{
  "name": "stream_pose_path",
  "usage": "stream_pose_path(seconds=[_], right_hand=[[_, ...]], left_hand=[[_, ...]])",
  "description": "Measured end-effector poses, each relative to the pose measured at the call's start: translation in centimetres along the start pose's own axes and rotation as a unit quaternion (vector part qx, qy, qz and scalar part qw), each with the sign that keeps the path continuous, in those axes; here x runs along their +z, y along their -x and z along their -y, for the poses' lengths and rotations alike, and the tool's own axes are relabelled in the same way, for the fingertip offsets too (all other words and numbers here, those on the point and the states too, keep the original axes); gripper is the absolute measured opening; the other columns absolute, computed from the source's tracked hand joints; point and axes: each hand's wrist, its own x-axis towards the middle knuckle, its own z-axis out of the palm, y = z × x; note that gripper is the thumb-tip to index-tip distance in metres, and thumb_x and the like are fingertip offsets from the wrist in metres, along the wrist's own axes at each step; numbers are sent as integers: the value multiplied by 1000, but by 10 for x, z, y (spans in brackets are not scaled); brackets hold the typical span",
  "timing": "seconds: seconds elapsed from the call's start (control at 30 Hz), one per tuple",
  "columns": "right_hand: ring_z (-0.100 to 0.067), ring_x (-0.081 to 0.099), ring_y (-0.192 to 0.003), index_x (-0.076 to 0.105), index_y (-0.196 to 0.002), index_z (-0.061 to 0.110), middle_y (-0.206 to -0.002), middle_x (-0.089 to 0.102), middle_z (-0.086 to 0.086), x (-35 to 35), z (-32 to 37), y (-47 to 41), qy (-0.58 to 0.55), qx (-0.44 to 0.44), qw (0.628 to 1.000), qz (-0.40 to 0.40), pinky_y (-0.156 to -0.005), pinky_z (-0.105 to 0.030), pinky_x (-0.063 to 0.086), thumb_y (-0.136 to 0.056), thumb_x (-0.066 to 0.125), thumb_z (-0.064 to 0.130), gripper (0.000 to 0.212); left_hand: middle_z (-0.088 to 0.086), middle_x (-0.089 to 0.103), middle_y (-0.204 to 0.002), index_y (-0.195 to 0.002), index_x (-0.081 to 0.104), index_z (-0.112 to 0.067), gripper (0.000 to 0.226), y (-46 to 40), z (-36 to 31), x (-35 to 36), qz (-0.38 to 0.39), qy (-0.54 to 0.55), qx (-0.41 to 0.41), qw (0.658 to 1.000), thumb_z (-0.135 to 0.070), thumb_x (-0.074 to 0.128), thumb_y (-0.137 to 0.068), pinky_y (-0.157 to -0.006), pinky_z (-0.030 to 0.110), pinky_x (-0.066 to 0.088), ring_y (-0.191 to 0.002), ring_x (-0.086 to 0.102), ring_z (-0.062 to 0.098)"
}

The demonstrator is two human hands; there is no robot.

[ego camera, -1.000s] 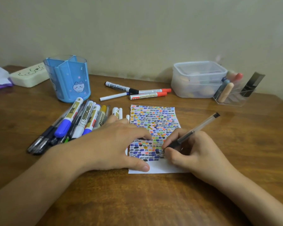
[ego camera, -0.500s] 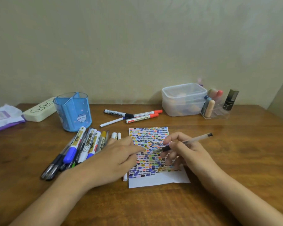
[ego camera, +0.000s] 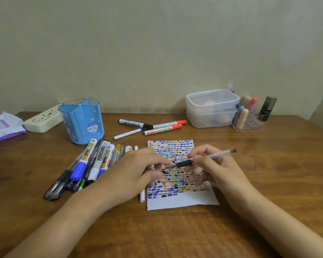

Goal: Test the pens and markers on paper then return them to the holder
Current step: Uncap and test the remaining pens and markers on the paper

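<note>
Both hands had lifted up off the paper [ego camera: 183, 202] since a second before, and the pen [ego camera: 203, 160] no longer touched the page.

Nearest, the paper lay flat on the table [ego camera: 268, 183]. Its near edge was white and the rest was full of little colour marks. A white stick [ego camera: 142, 197] lay just beside the paper's left edge.

Above the paper, the right hand [ego camera: 218, 170] pinched the pen with thumb and finger curled round it. The pen's tip pointed left, toward the left hand [ego camera: 134, 175]. That hand's thumb and finger were close together near the pen's tip. Something small and dark seemed to sit between them, but it was too blurry to tell what, or whether they gripped it.

Left of that hand, a pile of markers [ego camera: 93, 164] and pens lay side by side on the table, touching each other.

Farther back stood the blue holder [ego camera: 82, 121], upright, with a little cat face on it. No pen showed in it. Right of the holder, four more markers [ego camera: 151, 126] lay in a loose bunch behind the paper.

At the back, a cream case [ego camera: 43, 121] lay near the wall beside a purple packet [ego camera: 4, 127]. On the right sat a clear box [ego camera: 212, 108] with a lid, and a clear rack [ego camera: 250, 121] just beside it.
</note>
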Motion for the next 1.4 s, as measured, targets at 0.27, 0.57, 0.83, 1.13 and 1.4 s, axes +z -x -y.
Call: stream_pose_path(seconds=[0.27, 0.57, 0.83, 1.13, 1.4], right_hand=[[-20, 69, -65, 63, -92, 7, -82, 76, -13, -1, 1, 0, -5, -8, 1000, 8, -58, -24, 55, -89, 66, 23, 17], [-18, 67, -65, 72, -91, 8, -84, 76, -8, 0, -2, 2, 8, -29, 999, 40, -55, -24, 53, -83, 73, 20, 14], [-20, 67, -65, 68, -102, 11, -74, 72, -6, -6, 0, -1, 18, -11, 1000, 2, -61, -29, 55, -90, 68, 24, 18], [-16, 65, -62, 75, -90, 14, -77, 74, -7, -4, -3, 0, 99, -62, 993, 20, -59, -23, 53, -81, 69, 35, 23], [-9, 53, -50, 71, -84, 15, -57, 64, -4, -1, -5, 3, 134, -88, 987, 18, -50, -19, 43, -86, 64, 40, 26]], left_hand=[[-14, 55, -100, -120, 66, -35, 28, 2, -2, 3, -3, 33, -5, 999, -18, 59, -98, -77, 19, 50, -76, 68, -1], [-14, 55, -101, -120, 65, -33, 29, 2, -5, 6, -13, 53, 24, 998, -15, 59, -98, -71, 13, 47, -76, 66, 4], [-19, 59, -97, -114, 53, -41, 17, 3, 0, 6, -6, -5, 8, 1000, -29, 47, -103, -72, 21, 44, -93, 55, 3], [-21, 62, -105, -123, 49, -44, 39, 4, -5, 6, -38, -120, 37, 991, -65, 33, -94, -70, 24, 44, -89, 57, 1], [-13, 59, -85, -104, 57, -35, 33, 4, -4, 9, -83, -137, 68, 985, -53, 31, -99, -65, 25, 42, -81, 55, 8]])
